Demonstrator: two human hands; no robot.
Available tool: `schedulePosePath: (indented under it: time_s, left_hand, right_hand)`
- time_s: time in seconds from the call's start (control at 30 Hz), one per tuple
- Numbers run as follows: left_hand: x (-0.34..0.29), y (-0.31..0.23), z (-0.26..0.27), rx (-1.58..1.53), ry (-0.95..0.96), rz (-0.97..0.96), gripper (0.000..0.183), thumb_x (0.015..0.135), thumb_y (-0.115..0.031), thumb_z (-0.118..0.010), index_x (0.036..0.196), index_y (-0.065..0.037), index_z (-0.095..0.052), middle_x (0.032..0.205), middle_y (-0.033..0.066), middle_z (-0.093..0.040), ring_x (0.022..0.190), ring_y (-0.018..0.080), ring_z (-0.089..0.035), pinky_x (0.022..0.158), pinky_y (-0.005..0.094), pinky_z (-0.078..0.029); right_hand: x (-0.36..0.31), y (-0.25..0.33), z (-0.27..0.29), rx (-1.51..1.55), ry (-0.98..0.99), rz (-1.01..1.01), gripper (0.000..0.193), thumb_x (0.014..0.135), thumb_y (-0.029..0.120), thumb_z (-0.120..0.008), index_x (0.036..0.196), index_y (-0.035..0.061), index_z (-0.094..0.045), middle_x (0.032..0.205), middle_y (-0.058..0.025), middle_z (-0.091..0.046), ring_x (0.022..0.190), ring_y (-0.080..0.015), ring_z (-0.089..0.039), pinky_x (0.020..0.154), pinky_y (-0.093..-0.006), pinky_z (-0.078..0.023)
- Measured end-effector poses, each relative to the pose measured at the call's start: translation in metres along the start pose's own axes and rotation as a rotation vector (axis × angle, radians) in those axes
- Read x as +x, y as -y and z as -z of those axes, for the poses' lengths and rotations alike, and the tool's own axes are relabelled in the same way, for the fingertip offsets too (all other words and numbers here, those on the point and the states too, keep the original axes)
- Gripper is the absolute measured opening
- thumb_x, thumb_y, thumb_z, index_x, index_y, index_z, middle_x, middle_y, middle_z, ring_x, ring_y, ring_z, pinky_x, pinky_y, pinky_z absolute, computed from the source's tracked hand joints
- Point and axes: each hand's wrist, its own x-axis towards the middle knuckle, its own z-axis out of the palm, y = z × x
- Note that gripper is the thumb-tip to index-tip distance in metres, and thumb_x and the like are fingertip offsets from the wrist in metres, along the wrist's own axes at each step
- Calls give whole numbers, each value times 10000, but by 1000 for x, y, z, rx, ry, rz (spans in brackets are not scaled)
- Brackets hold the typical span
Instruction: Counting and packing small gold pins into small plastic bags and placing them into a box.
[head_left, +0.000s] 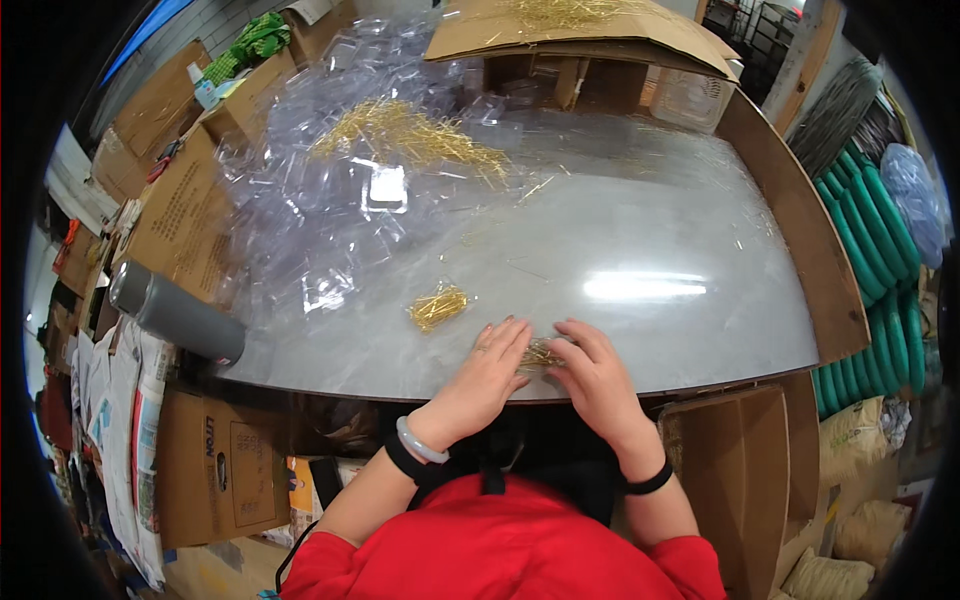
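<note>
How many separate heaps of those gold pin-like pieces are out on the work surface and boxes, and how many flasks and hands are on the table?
Heaps of gold pins: 4 (big heap, small bundle, bunch between the hands, heap on the cardboard box)
Grey flask: 1
Hands: 2 (left hand, right hand)
Total: 7

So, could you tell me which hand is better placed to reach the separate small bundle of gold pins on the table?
Probably the left hand: the separate bundle lies just up and left of it, while the right hand sits farther away, beyond the pins between both hands.
</note>
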Motion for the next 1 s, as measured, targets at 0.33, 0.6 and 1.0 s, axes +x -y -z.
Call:
schedulePosePath:
  time_s: [0.33,0.6,1.0]
  left_hand:
    - [15,-2,-20,15,22,-112,538,899,7,-594,1402,87,-419,1436,276,-410,1386,457,-380,1183,502,-311]
    - [9,-6,-22,39,-40,-68,568,879,36,-554,1421,95,-392,1356,279,-437,1347,466,-404,1160,507,-341]
    - [11,-4,-23,-26,-58,-67,635,890,53,-501,1488,99,-293,1418,307,-402,1338,469,-418,1153,502,-351]
  right_hand:
    - [-16,38,-36,196,-168,-304,700,812,-135,-493,1475,-98,-272,1511,-367,-285,1410,-525,-314,1171,-506,-317]
    - [-12,14,-8,-23,28,-207,681,833,-1,-575,1468,-59,-334,1440,-280,-445,1389,-438,-389,1169,-521,-297]
    - [-7,38,-24,309,-62,-249,660,874,-49,-518,1483,-107,-273,1526,-347,-306,1404,-505,-335,1175,-482,-316]
